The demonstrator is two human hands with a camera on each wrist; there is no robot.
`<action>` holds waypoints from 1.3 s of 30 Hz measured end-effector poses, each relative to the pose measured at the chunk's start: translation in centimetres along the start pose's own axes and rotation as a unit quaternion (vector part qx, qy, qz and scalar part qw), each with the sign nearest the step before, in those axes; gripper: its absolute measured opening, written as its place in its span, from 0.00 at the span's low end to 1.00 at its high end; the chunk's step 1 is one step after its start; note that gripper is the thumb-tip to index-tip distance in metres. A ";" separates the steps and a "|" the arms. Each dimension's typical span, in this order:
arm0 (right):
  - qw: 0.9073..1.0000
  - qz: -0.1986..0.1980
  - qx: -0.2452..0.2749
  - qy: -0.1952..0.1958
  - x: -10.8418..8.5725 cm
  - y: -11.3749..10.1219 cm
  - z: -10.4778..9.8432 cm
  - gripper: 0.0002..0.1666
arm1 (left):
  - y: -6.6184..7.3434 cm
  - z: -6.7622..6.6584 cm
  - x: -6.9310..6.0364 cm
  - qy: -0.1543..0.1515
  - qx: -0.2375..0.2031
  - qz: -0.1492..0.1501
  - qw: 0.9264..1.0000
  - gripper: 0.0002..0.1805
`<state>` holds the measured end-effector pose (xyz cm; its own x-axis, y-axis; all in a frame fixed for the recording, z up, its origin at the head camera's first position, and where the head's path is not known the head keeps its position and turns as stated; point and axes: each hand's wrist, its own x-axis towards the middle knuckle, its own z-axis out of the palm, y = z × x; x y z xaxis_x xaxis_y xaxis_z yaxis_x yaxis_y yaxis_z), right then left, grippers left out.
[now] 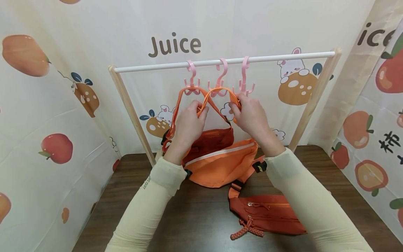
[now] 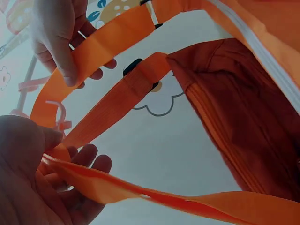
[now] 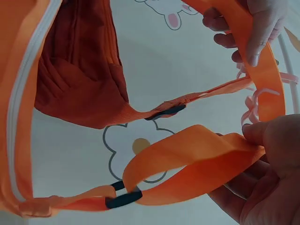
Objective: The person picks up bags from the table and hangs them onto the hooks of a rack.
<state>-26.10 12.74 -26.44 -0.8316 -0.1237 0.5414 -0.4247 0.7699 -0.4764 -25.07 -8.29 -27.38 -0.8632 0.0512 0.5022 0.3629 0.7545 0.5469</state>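
By the middle pink hanger (image 1: 223, 71), an orange strap (image 1: 223, 89)
Left hand (image 1: 190, 122), right hand (image 1: 252, 113): fingers pinched closed on it (orange bag (image 1: 220, 168) below).

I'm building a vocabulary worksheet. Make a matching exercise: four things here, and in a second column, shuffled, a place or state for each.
1. Bright orange fabric bag with white zip
2. Dark red fabric bag
3. Rust-red fabric bag with braided cords
4. Pink plastic hangers

A. On the brown wood-grain table
B. Hooked over the white rod
C. Behind another bag, strap on the leftmost hanger
D. Strap held by left hand and right hand

1-D; 2-C; 3-A; 4-B
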 end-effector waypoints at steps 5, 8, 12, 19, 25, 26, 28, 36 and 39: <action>1.000 0.002 -0.008 -0.002 -0.3 0.3 0.3 0.16 | -0.5 0.4 -0.3 -0.003 0.000 -0.007 1.000 0.18; 1.000 0.004 -0.007 -0.004 -0.6 0.5 0.3 0.17 | -0.8 0.6 -0.4 -0.004 0.000 -0.009 1.000 0.18; 1.000 0.006 -0.006 -0.007 -0.8 0.8 0.4 0.19 | -1.2 0.8 -0.6 -0.001 0.003 -0.004 1.000 0.20; 1.000 0.010 0.004 -0.009 -1.3 1.2 0.6 0.25 | -1.8 1.1 -1.0 0.002 -0.010 -0.002 1.000 0.22; 1.000 0.018 0.006 -0.003 -1.9 1.5 0.6 0.28 | -2.2 1.2 -1.6 0.006 -0.021 -0.001 1.000 0.26; 1.000 0.019 0.005 -0.002 -2.0 1.5 0.6 0.28 | -2.3 1.2 -1.7 0.008 -0.022 -0.001 1.000 0.27; 1.000 0.021 0.001 0.000 -2.2 1.7 0.5 0.29 | -2.4 1.3 -2.0 0.011 -0.027 -0.001 1.000 0.28; 1.000 0.029 -0.002 0.007 -3.8 2.2 0.0 0.32 | -2.8 1.2 -3.1 0.029 -0.026 0.009 0.999 0.29; 1.000 0.023 0.004 0.014 -4.5 2.4 -0.2 0.32 | -2.8 1.1 -3.6 0.034 -0.033 0.013 0.999 0.29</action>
<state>-23.32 15.28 -29.95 -0.8401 -0.0703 0.5378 -0.3889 0.7693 -0.5069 -23.39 -9.91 -31.47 -0.8282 0.0234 0.5599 0.4086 0.7090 0.5748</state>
